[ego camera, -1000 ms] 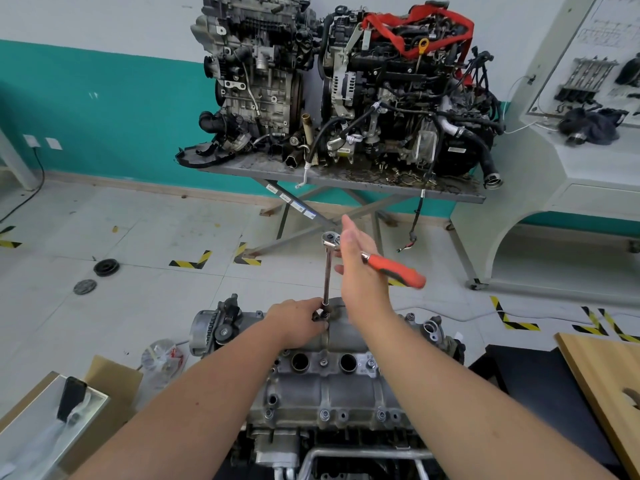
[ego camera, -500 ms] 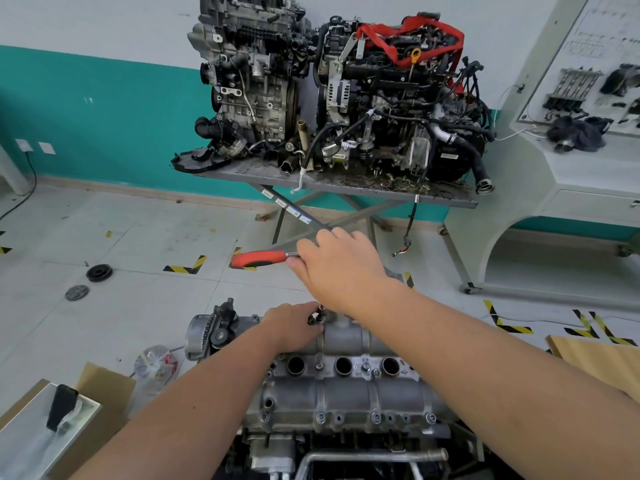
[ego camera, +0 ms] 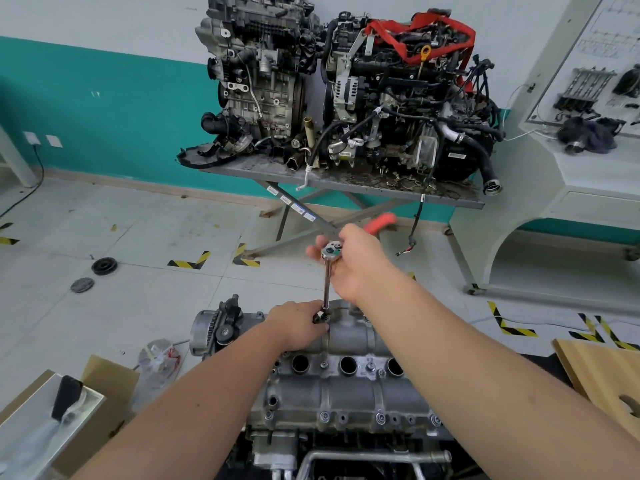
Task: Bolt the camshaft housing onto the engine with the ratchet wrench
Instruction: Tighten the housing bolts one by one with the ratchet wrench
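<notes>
The camshaft housing (ego camera: pixel 349 382), a grey cast-metal cover with three round wells, sits on the engine (ego camera: pixel 346 455) at 6 o'clock in view. Bolts already show along its near flange, so the work looks well advanced, with the far edge in hand. The ratchet wrench (ego camera: pixel 327 271) stands upright on a far-edge bolt; the right hand (ego camera: pixel 356 261) has its grip closed around the red handle, pointing toward 2 o'clock, while the left hand (ego camera: pixel 298 323) pinches the extension's base.

Both arms reach forward, right hand (ego camera: pixel 358 263) above left hand (ego camera: pixel 299 323).
</notes>
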A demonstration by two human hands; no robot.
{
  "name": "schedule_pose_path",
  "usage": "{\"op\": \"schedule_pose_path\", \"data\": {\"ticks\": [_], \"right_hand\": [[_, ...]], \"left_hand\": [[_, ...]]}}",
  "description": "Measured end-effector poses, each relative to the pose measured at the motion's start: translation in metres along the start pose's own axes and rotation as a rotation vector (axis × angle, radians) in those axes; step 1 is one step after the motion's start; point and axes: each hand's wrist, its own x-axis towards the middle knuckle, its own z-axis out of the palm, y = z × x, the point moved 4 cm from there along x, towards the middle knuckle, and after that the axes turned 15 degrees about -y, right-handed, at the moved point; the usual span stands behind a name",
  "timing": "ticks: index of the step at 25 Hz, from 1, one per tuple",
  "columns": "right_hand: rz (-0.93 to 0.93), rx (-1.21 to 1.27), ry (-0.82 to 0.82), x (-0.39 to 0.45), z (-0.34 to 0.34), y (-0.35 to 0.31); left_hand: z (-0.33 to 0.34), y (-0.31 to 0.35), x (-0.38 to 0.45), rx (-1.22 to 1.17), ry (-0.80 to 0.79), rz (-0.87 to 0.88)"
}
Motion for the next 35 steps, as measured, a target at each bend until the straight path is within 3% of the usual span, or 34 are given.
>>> {"op": "schedule_pose_path", "data": {"ticks": [2,4,7,11,13,15,17,21,23,26,28,30,32,35], "right_hand": [[-0.069,0.218,-0.016,0.001,-0.008,0.006],[-0.198,0.149,-0.063,0.003,-0.021,0.014],[-0.419,-0.389,-0.126,-0.001,-0.032,0.025],[-1.079,-1.359,-0.046,-0.012,-0.035,0.017],[-1.249,-1.680,-0.053,-0.013,-0.031,0.012],[-1.289,-1.896,-0.084,-0.014,-0.024,0.006],[-1.210,-2.111,-0.076,-0.014,-0.016,0.001],[-0.777,-2.392,-0.128,-0.012,-0.004,-0.010],[-0.642,-2.319,-0.117,-0.009,0.004,-0.014],[-0.320,-1.943,-0.054,0.000,0.010,-0.017],[-0.124,-1.439,-0.037,0.006,0.008,-0.019],[0.017,-0.725,-0.045,0.008,0.004,-0.011],[-0.028,-0.171,-0.026,0.006,0.000,-0.004],[-0.194,0.089,0.003,0.008,-0.018,0.006]], "left_hand": [[0.001,0.000,0.001,0.005,-0.002,0.003],[0.000,-0.001,0.002,0.007,-0.011,-0.002],[0.000,0.001,0.001,-0.016,-0.037,-0.012],[-0.001,0.003,-0.002,-0.031,-0.029,-0.013],[-0.002,0.005,-0.004,-0.068,-0.009,0.056],[-0.002,0.005,-0.002,-0.059,-0.009,0.053],[-0.002,0.003,-0.002,-0.016,-0.003,-0.012],[0.000,0.002,-0.003,-0.011,-0.013,-0.022],[-0.001,0.001,-0.003,-0.018,-0.007,-0.020],[0.000,0.001,-0.002,-0.004,-0.007,-0.012],[-0.001,0.000,0.000,-0.002,-0.010,-0.010],[0.000,0.000,0.000,-0.001,-0.003,-0.007],[0.000,0.001,-0.001,0.002,0.006,-0.001],[-0.001,0.001,-0.001,0.007,0.002,0.009]]}}
